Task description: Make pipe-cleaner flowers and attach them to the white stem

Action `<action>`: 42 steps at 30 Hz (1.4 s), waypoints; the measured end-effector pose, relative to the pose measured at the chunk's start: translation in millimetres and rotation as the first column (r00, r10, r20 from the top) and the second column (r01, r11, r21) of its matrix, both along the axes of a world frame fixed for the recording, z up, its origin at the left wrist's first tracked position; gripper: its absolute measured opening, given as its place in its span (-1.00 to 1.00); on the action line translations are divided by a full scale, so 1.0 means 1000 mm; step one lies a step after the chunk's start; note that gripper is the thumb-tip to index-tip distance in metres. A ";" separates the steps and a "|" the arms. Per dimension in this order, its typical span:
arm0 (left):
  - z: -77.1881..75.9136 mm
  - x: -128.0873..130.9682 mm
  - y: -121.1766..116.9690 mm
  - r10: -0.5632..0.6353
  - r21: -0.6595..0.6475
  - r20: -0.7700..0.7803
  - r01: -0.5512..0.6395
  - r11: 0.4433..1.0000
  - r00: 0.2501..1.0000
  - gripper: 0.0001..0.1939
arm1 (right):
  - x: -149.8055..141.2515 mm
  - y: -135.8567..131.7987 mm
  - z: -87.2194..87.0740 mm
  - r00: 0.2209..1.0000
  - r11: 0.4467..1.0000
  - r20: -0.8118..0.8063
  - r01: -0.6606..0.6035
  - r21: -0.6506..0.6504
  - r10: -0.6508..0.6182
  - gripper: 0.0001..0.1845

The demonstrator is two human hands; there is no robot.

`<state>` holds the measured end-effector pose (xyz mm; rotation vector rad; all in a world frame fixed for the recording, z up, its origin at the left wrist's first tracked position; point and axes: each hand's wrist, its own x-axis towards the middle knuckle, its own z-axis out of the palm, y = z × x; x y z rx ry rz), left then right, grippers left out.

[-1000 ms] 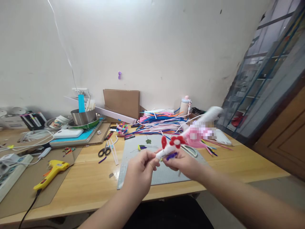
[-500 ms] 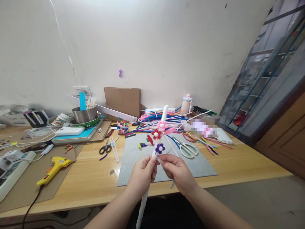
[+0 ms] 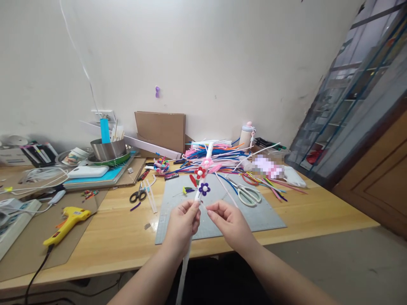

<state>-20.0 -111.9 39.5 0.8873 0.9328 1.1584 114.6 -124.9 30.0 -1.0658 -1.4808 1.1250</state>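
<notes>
My left hand [image 3: 184, 222] is closed around the lower part of a white wrapped stick [image 3: 196, 195], which leans upright over the mat. Along the stick sit a pink flower [image 3: 207, 164], a red flower [image 3: 200, 173] and a purple flower [image 3: 205, 189], all fuzzy with white centres. A red leaf [image 3: 193, 180] and a pink leaf [image 3: 215, 168] stick out at its sides. Below my left hand hangs a long white strip [image 3: 183, 271]. My right hand [image 3: 232, 222] is just right of the stick, thumb and forefinger pinched on a thin strand that runs to the stick.
Beneath my hands lies a grey cutting mat [image 3: 263, 222] with white-handled scissors [image 3: 249, 195] and a small yellow-and-purple piece [image 3: 188, 190]. Pipe cleaners [image 3: 219, 154] are heaped behind it. Black scissors [image 3: 137, 195] and a yellow glue gun [image 3: 68, 222] lie to the left.
Both hands and the flowered stick have shifted slightly left in view, along with the whole scene. My right fingertips have moved a little away from the stick.
</notes>
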 end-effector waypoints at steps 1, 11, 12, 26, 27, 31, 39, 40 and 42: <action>0.001 -0.001 0.000 0.002 0.014 -0.003 -0.002 1.000 1.000 -0.71 | 0.001 0.000 -0.001 1.000 1.000 0.002 -0.017 -0.006 0.017 -0.77; 0.009 -0.004 -0.015 -0.066 0.072 -0.069 0.071 0.995 0.995 -0.76 | 0.015 0.023 0.017 0.969 0.978 -0.234 0.119 0.173 -0.076 -0.78; 0.009 -0.003 -0.016 -0.064 0.070 -0.069 0.068 0.995 0.996 -0.76 | 0.013 0.024 0.020 0.968 0.985 -0.248 0.080 0.156 -0.040 -0.79; 0.000 0.005 -0.014 -0.005 0.075 -0.157 0.017 0.997 0.988 -0.71 | 0.002 0.024 0.023 0.972 0.998 -0.229 0.057 0.031 -0.048 -0.78; 0.000 0.006 -0.014 -0.001 0.081 -0.162 0.015 0.997 0.987 -0.71 | 0.000 0.026 0.024 0.974 0.996 -0.217 0.075 0.048 -0.063 -0.78; 0.000 0.008 -0.011 0.031 0.097 -0.149 -0.016 0.995 0.988 -0.70 | -0.006 0.031 0.025 0.980 0.986 -0.160 0.134 0.099 -0.117 -0.76; -0.001 0.013 -0.001 0.106 0.104 -0.101 -0.095 0.990 0.989 -0.67 | -0.019 0.040 0.015 0.948 0.919 -0.098 0.318 0.232 -0.303 -0.76; -0.001 0.014 0.000 0.113 0.101 -0.095 -0.103 0.990 0.989 -0.67 | -0.020 0.041 0.015 0.944 0.911 -0.082 0.331 0.247 -0.320 -0.76; -0.003 0.016 0.001 0.122 0.092 -0.086 -0.114 0.989 0.989 -0.66 | -0.022 0.041 0.015 0.929 0.888 -0.030 0.361 0.285 -0.368 -0.76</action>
